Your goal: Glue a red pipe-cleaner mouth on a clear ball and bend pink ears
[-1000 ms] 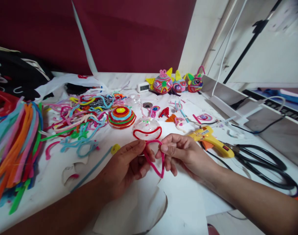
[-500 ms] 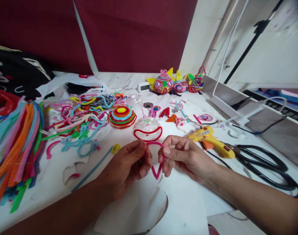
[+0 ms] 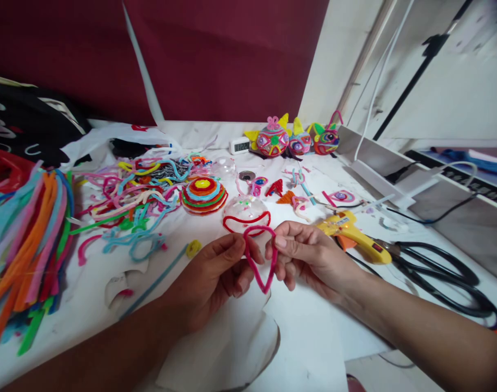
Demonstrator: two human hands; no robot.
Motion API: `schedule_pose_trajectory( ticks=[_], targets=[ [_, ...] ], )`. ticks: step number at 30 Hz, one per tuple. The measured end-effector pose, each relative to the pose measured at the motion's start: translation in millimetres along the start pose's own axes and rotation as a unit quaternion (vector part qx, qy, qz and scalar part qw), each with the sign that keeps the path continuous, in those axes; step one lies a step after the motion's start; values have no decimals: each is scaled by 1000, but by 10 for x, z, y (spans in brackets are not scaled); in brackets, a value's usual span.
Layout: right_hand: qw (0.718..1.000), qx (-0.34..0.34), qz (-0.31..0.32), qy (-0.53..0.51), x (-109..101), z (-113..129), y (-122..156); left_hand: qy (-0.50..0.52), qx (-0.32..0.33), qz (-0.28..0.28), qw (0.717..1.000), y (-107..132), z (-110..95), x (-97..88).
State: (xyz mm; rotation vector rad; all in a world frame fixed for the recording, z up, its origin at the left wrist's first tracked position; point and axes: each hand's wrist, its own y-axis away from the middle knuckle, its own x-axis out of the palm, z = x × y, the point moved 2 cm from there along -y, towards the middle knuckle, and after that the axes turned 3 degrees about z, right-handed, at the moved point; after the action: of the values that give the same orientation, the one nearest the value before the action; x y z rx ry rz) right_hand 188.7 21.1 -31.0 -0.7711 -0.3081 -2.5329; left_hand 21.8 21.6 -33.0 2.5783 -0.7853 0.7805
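Observation:
A pink pipe cleaner [image 3: 261, 264] bent into a narrow loop with a pointed lower tip hangs between my two hands over the white table [image 3: 313, 337]. My left hand [image 3: 215, 277] pinches its left side with thumb and fingers closed. Its right side is pinched by my right hand [image 3: 309, 256], fingers curled. Just behind the loop sits a clear plastic dome [image 3: 246, 213] with a red pipe cleaner round its front rim.
A striped pipe-cleaner dome [image 3: 203, 194], a heap of loose pipe cleaners [image 3: 134, 196] and a bundle of straight ones [image 3: 23, 239] lie left. A yellow glue gun [image 3: 354, 235] and black scissors [image 3: 436, 272] lie right. Three decorated balls [image 3: 297, 139] and a small clock [image 3: 239, 145] stand at the back.
The two hands have squeezed the pink loop narrower and lifted it a little; its top now rises in front of the clear dome. Nothing else on the table moved.

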Motion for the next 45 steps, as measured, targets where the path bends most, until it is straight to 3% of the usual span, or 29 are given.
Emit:
schedule_pose_trajectory(
  ticks=[12, 26, 31, 39, 45],
  targets=[
    [999, -5, 29, -21, -9, -6, -11, 23, 7, -5, 1000, -18, 35, -42],
    [1000, -11, 20, -1, 23, -23, -1, -7, 10, 5, 1000, -32, 73, -48],
    [1000, -23, -11, 10, -18, 27, -16, -95, -3, -30, 995, -22, 23, -32],
    [997, -53, -42, 37, -10, 88, -19, -246, -70, 35, 966, 15, 76, -16],
    [994, -45, -15, 100, -1, 43, -6, -288, -57, 16, 956, 14, 70, -33]
  ],
)
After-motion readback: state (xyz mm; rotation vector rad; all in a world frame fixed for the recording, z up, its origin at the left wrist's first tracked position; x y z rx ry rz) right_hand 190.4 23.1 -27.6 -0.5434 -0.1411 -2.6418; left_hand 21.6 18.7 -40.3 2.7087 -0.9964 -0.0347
